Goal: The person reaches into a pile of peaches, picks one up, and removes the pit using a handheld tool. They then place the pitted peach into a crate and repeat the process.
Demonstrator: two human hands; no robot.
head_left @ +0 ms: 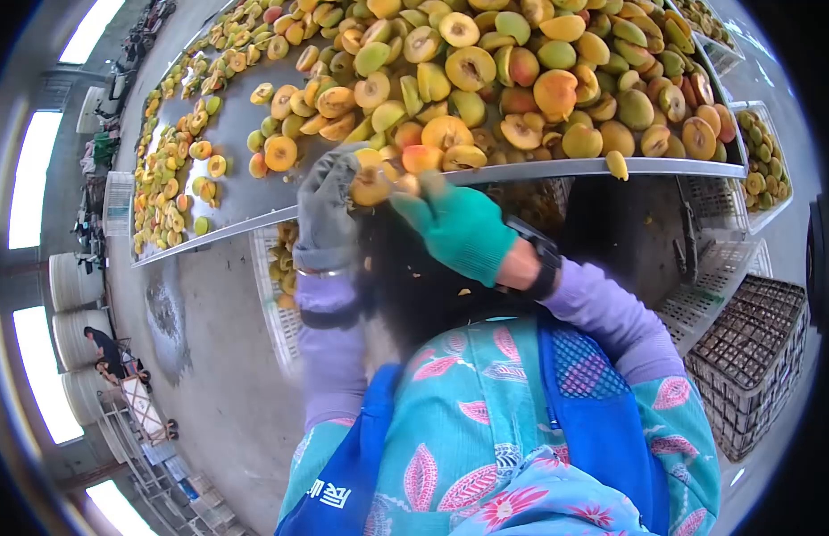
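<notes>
My left hand [328, 205], in a grey glove, is closed around a cut peach half [370, 188] at the near edge of a metal table [254, 217]. Its cut face with the hollow shows. Just to the right, my right hand [463, 228] in a green glove has its fingers drawn together close to that half. What those fingers pinch, if anything, is too small and blurred to make out. Beyond both hands lies a heap of halved and whole peaches [445, 134], yellow, green and reddish.
White crates of fruit stand under the table [276, 308] and at its right end [776, 192]. A brown crate [745, 357] sits on the floor to my right beside a tilted white crate [713, 290]. Far left, a person [106, 348] is near a cart and large tubs [75, 281].
</notes>
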